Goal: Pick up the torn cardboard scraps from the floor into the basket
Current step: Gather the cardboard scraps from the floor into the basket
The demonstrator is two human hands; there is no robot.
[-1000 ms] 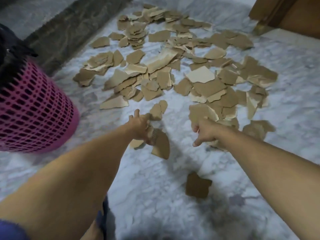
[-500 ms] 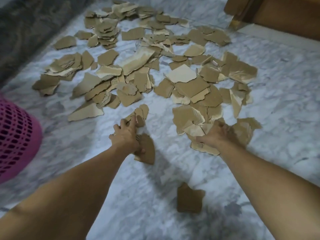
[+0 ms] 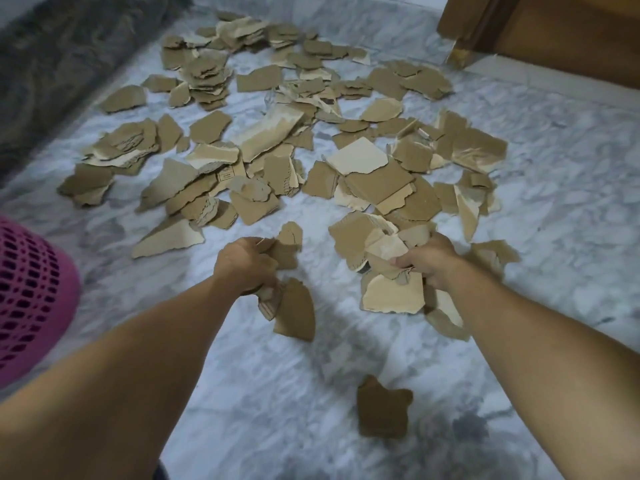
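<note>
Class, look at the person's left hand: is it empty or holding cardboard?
Holding. The left hand is closed around several cardboard scraps, which stick out above and below its grip, off the floor.

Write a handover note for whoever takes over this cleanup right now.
Left hand: closed on a bunch of torn brown cardboard scraps.
Right hand: gripping several pale and brown scraps.
Pink perforated plastic basket: at the left edge; its inside is not visible.
Done: both hands loaded.
Left: drop both handfuls in the basket, collect the lone dark scrap nearest you, then clear the large scatter across the marble floor.
</note>
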